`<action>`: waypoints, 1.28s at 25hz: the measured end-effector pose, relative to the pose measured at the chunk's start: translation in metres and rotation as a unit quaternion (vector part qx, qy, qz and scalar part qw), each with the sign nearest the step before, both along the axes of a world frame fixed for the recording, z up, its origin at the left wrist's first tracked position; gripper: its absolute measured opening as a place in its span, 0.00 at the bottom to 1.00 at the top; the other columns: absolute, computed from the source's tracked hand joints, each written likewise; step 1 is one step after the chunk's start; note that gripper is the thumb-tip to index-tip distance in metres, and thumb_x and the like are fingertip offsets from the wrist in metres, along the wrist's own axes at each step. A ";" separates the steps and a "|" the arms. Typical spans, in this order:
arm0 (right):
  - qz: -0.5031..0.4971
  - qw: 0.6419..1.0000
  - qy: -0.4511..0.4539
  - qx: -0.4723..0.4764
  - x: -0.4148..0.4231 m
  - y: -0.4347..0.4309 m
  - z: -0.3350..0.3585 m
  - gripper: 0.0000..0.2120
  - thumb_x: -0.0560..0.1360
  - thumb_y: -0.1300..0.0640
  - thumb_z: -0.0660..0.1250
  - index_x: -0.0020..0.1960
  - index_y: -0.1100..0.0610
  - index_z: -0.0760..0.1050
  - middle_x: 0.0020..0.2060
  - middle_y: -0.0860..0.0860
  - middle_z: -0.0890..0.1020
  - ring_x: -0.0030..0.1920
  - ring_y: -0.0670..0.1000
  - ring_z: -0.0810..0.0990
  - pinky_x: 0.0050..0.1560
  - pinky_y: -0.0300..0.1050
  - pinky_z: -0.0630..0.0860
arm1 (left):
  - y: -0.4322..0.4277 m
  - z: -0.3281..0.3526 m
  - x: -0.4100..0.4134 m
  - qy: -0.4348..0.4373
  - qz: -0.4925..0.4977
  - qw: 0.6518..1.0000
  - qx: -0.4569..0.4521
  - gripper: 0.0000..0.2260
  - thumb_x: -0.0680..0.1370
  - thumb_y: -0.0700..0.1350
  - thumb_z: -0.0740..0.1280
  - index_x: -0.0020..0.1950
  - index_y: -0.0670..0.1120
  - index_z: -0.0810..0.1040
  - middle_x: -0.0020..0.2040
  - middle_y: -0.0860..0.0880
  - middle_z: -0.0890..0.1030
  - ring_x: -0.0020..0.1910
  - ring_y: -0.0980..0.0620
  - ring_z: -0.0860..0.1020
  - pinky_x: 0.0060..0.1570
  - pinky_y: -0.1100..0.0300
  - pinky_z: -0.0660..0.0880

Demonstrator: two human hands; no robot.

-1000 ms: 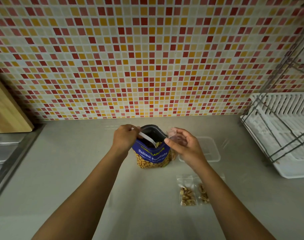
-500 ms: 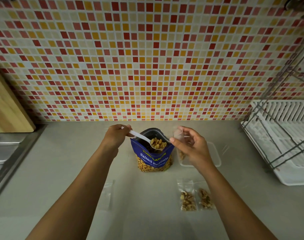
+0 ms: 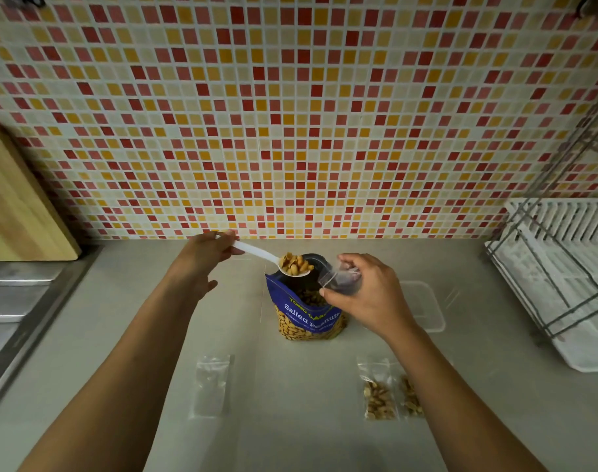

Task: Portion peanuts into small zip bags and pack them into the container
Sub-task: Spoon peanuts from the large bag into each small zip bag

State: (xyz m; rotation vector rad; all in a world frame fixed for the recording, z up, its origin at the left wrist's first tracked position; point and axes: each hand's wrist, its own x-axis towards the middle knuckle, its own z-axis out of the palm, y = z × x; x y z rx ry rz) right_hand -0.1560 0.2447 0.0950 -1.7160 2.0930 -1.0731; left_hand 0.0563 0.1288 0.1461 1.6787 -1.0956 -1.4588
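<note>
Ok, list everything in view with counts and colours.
Stand-up plastic bag of salted peanuts: one, blue, open, counter centre.
Plastic spoon: one, white, heaped with peanuts, over the bag's mouth.
Small held zip bag: one, clear, beside the spoon.
Peanut-filled zip bags: two, clear, front right.
Empty zip bag: at least one, clear, front left.
Rectangular plastic container: one, clear, right of peanut bag.
Wooden cutting board: one, tan, far left.
Dish rack: one, white, far right.
Left hand: holds spoon handle.
Right hand: pinches held zip bag.

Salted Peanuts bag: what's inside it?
In the Salted Peanuts bag, peanuts show through the open mouth. The right hand and its small zip bag cover the mouth's right side; a loaded spoon hangs above the rim.
</note>
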 end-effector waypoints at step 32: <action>-0.071 0.966 -0.250 -0.019 0.018 0.029 0.018 0.16 0.62 0.47 0.78 0.40 0.51 0.74 0.37 0.48 0.82 0.40 0.49 0.81 0.41 0.46 0.80 | 0.028 0.049 -0.024 -0.202 -0.127 0.935 -0.262 0.09 0.79 0.46 0.62 0.52 0.43 0.79 0.49 0.47 0.79 0.41 0.54 0.74 0.36 0.65 0.67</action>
